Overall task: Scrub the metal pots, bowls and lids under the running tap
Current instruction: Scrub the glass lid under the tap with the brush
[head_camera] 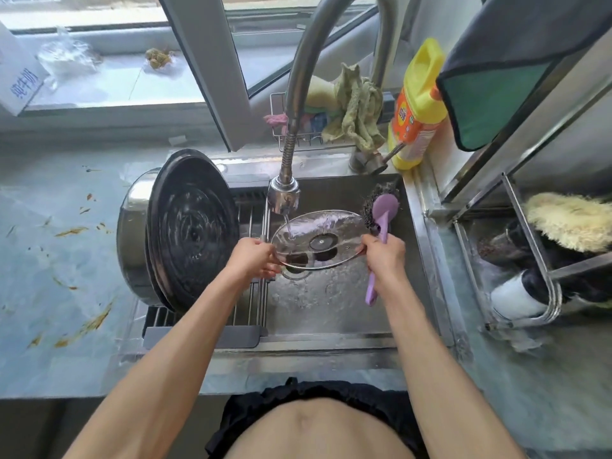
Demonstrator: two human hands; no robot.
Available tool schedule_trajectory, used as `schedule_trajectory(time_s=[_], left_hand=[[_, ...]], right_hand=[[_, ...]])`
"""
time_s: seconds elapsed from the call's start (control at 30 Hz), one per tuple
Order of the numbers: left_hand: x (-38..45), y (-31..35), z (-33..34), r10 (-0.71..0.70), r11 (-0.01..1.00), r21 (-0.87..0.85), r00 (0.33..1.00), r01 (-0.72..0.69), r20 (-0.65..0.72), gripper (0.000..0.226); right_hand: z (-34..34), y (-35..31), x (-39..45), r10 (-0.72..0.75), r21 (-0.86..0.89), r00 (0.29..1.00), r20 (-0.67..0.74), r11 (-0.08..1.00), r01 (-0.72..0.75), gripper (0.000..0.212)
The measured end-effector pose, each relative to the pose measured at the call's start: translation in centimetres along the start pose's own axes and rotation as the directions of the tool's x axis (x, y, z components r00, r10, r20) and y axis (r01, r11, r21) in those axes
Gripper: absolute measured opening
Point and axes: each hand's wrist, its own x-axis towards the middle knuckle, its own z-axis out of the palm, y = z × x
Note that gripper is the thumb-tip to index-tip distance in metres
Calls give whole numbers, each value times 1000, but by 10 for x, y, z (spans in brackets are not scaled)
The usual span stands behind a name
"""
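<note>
A round glass lid with a metal rim (318, 226) is held flat over the sink (331, 313), and water from the tap head (284, 193) falls on its left part. My left hand (253, 258) grips the lid's left rim. My right hand (384, 253) holds the lid's right rim and also grips a purple-handled steel-wool brush (381, 210), whose head points away from me. A large metal pot (132, 233) lies on its side on the drying rack at the left, with a dark ridged pan or lid (192, 226) leaning in its mouth.
A roll-up drying rack (255, 293) covers the sink's left part. Behind the sink stand a yellow detergent bottle (417, 107) and a wire caddy holding cloths (354, 107). A metal shelf (516, 260) with brushes stands at the right. The counter (66, 260) at the left has food scraps.
</note>
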Motion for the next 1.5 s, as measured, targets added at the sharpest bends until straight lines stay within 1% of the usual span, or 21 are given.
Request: schedule_trajectory(time_s=[0.07, 0.17, 0.3, 0.37, 0.5, 0.63, 0.7, 0.73, 0.8, 0.9, 0.97, 1.0, 1.1, 1.13, 1.17, 1.2, 1.27, 1.33, 1.37, 1.4, 1.5], left_hand=[[2, -9, 9, -36, 999, -19, 998, 37, 44, 23], [5, -18, 17, -7, 999, -39, 1000, 7, 3, 14], [2, -23, 19, 27, 962, -274, 998, -12, 51, 20], [-3, -24, 16, 43, 918, -395, 995, -3, 92, 24], [-8, -29, 6, 95, 890, -454, 991, -41, 97, 33], [-11, -27, 3, 104, 916, -392, 994, -87, 23, 36], [-15, -25, 2, 219, 969, -99, 974, -224, -65, 45], [-18, -24, 0, 321, 943, 122, 943, -310, -90, 50], [-27, -23, 0, 512, 778, 426, 859, -462, -4, 52], [-30, -27, 2, 544, 625, 547, 813, -557, 205, 60], [-24, -32, 1, 528, 535, 651, 815, -538, 240, 67], [-19, -35, 1, 587, 449, 700, 774, -556, 238, 60], [-10, -36, 13, 793, 115, 721, 500, -684, 347, 33], [-7, -36, 18, 822, 80, 668, 429, -739, 376, 30], [-7, -36, 23, 826, 119, 613, 420, -781, 375, 31], [-8, -34, 28, 819, 212, 573, 464, -792, 338, 31], [-10, -30, 36, 734, 533, 458, 658, -711, 169, 25], [-9, -23, 44, 471, 878, 78, 882, -472, 26, 19], [-7, -22, 45, 307, 942, -141, 952, -303, 5, 19], [-7, -22, 44, 177, 935, -315, 984, -160, 27, 21], [-2, -29, 33, 10, 809, -583, 989, 80, 149, 24]], right_hand=[[-6, -3, -2, -106, -30, 994, -5, 994, 106, 14], [-6, 1, -7, -207, 7, 978, -8, 978, 208, 11], [-2, 13, -6, -87, 221, 996, 27, 972, 79, 5], [1, 18, -5, -28, 227, 996, 80, 974, 9, 8], [7, 26, -3, 68, 209, 989, 129, 973, -94, 4], [10, 29, -4, 131, 171, 983, 128, 974, -152, 13], [8, 25, -4, 147, 131, 981, 128, 978, -163, 12], [6, 24, -3, 156, 106, 979, 128, 980, -170, 12], [2, 18, 0, 182, 71, 977, 112, 979, -190, 11], [-5, 7, 6, 210, 37, 976, 66, 977, -212, 8], [-10, -2, 8, 198, 14, 976, 85, 980, -200, 15], [-11, -6, 9, 189, 8, 977, 98, 982, -190, 18], [-15, -16, 15, 168, -52, 982, 83, 985, -165, 21], [-14, -18, 18, 157, -65, 985, 71, 986, -153, 20], [-13, -20, 19, 153, -50, 986, 68, 987, -150, 20], [-11, -22, 21, 150, -12, 986, 74, 989, -149, 19], [-10, -25, 24, 151, 72, 984, 97, 985, -158, 22], [-9, -25, 24, 156, 110, 983, 92, 980, -166, 29], [-8, -23, 23, 156, 98, 984, 88, 981, -165, 28], [-7, -18, 21, 158, 73, 984, 87, 984, -164, 26], [-1, -1, 15, 111, -38, 989, 92, 993, -108, 24]])
